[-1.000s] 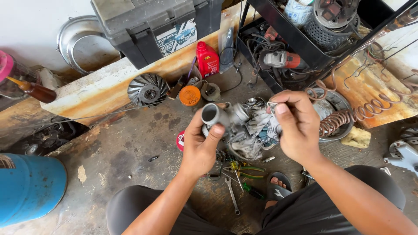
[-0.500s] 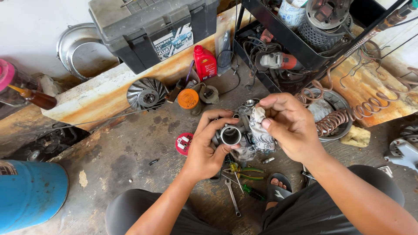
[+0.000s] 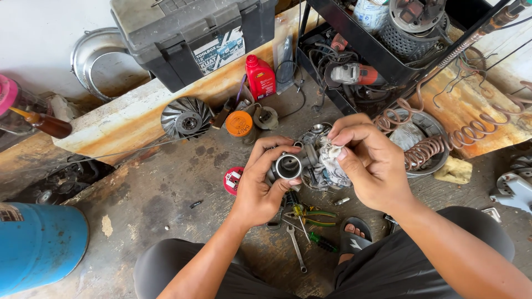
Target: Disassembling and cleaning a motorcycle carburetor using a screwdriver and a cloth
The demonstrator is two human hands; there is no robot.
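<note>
Head view: left hand grips metal carburettor, fingers wrapped tight. Right hand pinches grey rag w/ fingertips against it

Place: small engine repair workshop, work done at floor level.
Floor: stained bare concrete, under both hands.
Tools: spanner and pliers just below the hands.
Storage: grey toolbox well above the hands.
Parts: cooling fan wheel, red oil bottle, angle grinder, all beyond the hands.

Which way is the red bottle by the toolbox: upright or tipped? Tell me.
Upright: the red bottle stands on its base, cap on top, beside the grey toolbox.
</note>
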